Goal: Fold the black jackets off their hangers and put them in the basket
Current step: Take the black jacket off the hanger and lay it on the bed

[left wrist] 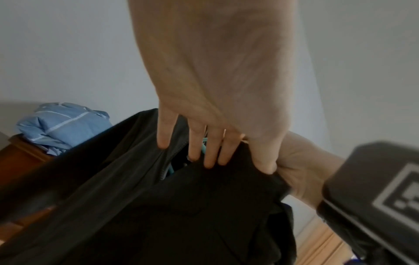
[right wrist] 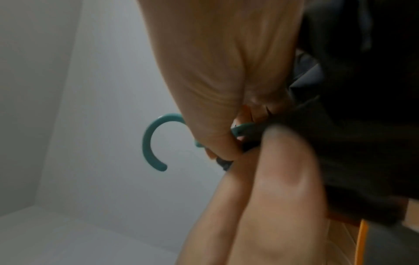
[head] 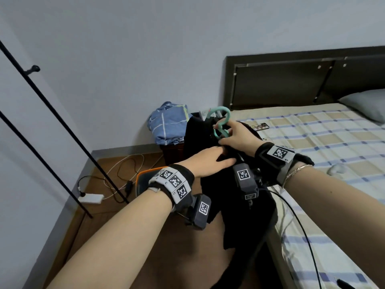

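Observation:
A black jacket (head: pixel 229 226) hangs in front of me on a teal plastic hanger (head: pixel 226 115), its lower part drooping past the bed's edge. My right hand (head: pixel 235 135) grips the hanger just below its hook; the hook (right wrist: pixel 147 143) curls free to the left of the right hand (right wrist: pixel 215 125), with black cloth (right wrist: pixel 362 125) beside it. My left hand (head: pixel 208 161) holds the jacket near the collar. Seen from the left wrist, the left hand's fingers (left wrist: pixel 211 152) point down into the jacket (left wrist: pixel 181 215), thumb pinching the cloth. A grey, orange-rimmed basket (head: pixel 145 176) sits on the floor behind my left wrist, mostly hidden.
The bed (head: pixel 312 142) with a checked sheet and a grey pillow (head: pixel 366 103) fills the right side; a phone (head: pixel 260 126) lies on it. A blue clothes pile (head: pixel 168 124) tops a wooden cabinet. Black rack poles (head: pixel 52 122) slant at the left. A power strip (head: pixel 91 198) and cables lie on the floor.

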Available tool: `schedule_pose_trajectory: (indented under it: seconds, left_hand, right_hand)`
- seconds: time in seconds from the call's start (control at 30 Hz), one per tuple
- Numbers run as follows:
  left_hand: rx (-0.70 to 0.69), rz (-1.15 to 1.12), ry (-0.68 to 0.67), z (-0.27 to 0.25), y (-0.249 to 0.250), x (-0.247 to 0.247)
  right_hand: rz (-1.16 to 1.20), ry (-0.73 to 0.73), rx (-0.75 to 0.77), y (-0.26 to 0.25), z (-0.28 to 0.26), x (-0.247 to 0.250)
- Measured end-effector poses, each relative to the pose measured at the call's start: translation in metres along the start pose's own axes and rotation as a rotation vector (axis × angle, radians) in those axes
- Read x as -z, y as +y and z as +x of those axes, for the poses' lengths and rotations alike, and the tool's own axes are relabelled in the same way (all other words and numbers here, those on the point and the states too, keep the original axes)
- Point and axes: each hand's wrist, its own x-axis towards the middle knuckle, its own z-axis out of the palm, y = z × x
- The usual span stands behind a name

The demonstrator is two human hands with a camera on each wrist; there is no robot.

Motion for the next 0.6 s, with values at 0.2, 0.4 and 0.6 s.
schedule_pose_trajectory:
  seconds: [0.2,0.4,0.6]
  left_hand:
    - [-0.089,-0.084,0.286,0.019,0.005,0.01]
    - [0.138,0.086,0.565,0.053,0.005,0.031]
    - [0.264,0.064,0.272,0.078,0.044,0.018]
  right_hand:
    - [0.06,0.042,-0.017,0.018,-0.009,0.043]
    - [0.164,-0.042,-0.062,0.035,-0.024,0.074]
    - [0.056,-0.016,-0.051,0.037,-0.034,0.085]
